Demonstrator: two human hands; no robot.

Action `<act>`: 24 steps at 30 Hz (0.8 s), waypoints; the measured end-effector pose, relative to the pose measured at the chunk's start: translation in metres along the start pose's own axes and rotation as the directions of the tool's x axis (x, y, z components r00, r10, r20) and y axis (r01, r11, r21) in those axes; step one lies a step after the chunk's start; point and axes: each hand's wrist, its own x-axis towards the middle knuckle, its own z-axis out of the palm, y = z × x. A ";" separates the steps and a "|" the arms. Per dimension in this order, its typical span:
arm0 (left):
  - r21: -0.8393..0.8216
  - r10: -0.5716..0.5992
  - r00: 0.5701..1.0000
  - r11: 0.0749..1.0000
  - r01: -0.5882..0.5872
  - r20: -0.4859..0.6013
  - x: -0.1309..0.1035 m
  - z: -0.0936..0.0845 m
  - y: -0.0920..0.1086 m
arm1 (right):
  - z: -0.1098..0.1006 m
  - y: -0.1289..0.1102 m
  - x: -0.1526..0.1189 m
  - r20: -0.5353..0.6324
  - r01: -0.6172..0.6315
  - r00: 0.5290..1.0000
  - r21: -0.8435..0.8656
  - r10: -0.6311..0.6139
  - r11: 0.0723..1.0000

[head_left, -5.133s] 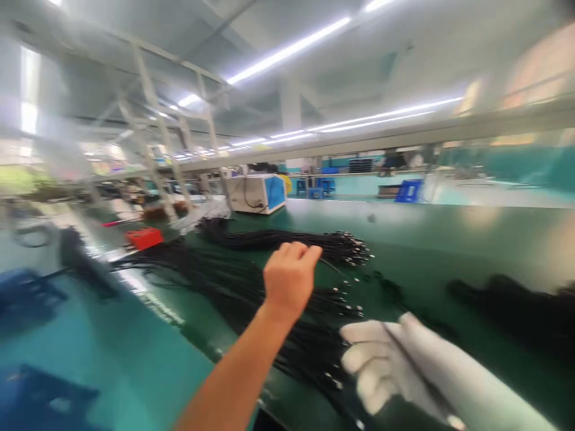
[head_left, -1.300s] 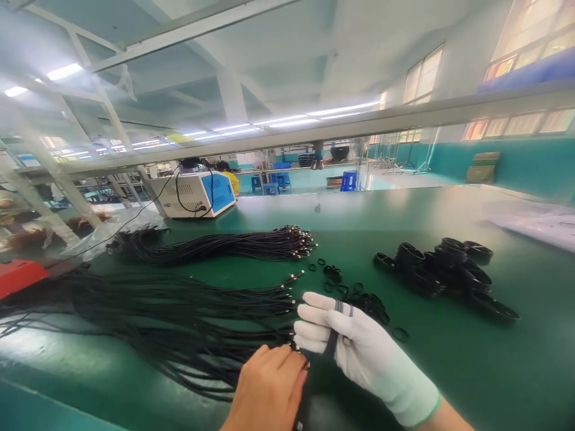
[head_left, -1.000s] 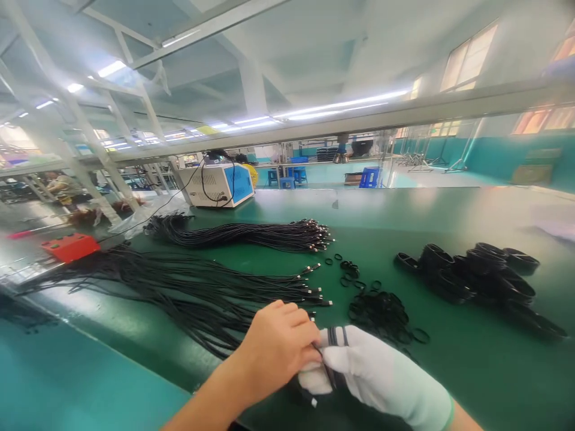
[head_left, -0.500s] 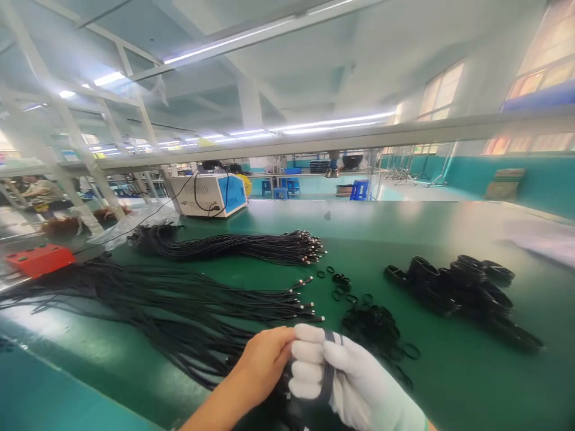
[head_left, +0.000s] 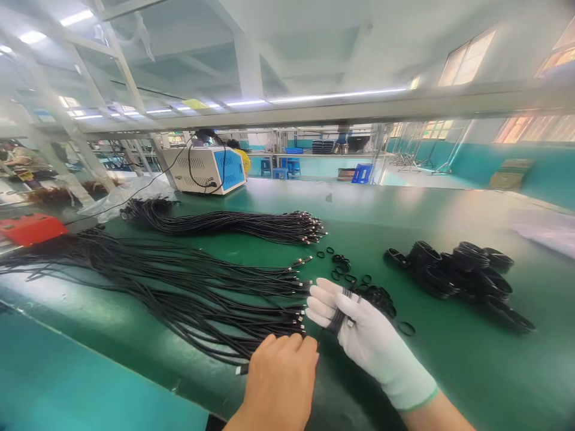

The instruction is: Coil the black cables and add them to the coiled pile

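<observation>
**One Cable (head_left: pixel 336 322) Wraps a Gloved Right Hand (head_left: pixel 365 335)**

Your gloved right hand holds the cable, its dark turns lying across nearly straight fingers with the thumb folded in against them. A pale plug tip (head_left: pixel 351 322) shows in the palm. Dark bands (head_left: pixel 347 293) circle the forefinger; whether they are rings or cable, you cannot tell from here. Just beside and lower, your bare left hand (head_left: pixel 282 368) sits back upward, fingers curled out of sight, so what it grips, if anything, cannot be told. A black plug (head_left: pixel 242 370) pokes out at its left; its cable is hidden.

The step in hand looks like winding a single cable into a compact coil around your fingers. The next move seems to call for your thumb to pin the turns while your left hand draws in any free length, and then, perhaps, for a binding from the small black rings (head_left: pixel 380 297) heaped just past the glove.

Farther out, loose cables (head_left: pixel 179 275) fan across the green table (head_left: pixel 287 200) to your left, plug ends pointing toward the glove. Beyond them lies a thicker bundle (head_left: pixel 224 224). A pile of dark coils (head_left: pixel 469 263) rests to your right, while a red box (head_left: pixel 33 228) and a white-and-blue machine (head_left: pixel 202 169) stand off to the left.
</observation>
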 end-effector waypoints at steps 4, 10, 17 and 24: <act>0.113 0.311 0.941 0.948 -0.297 -0.133 0.017 -0.019 -0.016 | 0.004 0.014 -0.003 0.031 -0.071 0.997 -0.111 0.075 0.991; -0.028 0.589 0.808 0.808 -0.589 0.004 0.058 -0.049 -0.054 | 0.016 0.024 -0.011 0.298 -0.267 0.909 -0.119 0.290 0.956; -0.160 0.583 0.812 0.802 -0.575 0.006 0.063 -0.036 -0.055 | 0.005 0.035 -0.008 0.340 -0.362 0.864 -0.090 0.370 0.928; -0.733 0.348 0.827 0.672 0.109 0.442 0.073 -0.046 -0.051 | -0.003 0.030 -0.018 0.397 -0.463 0.801 -0.067 0.449 0.884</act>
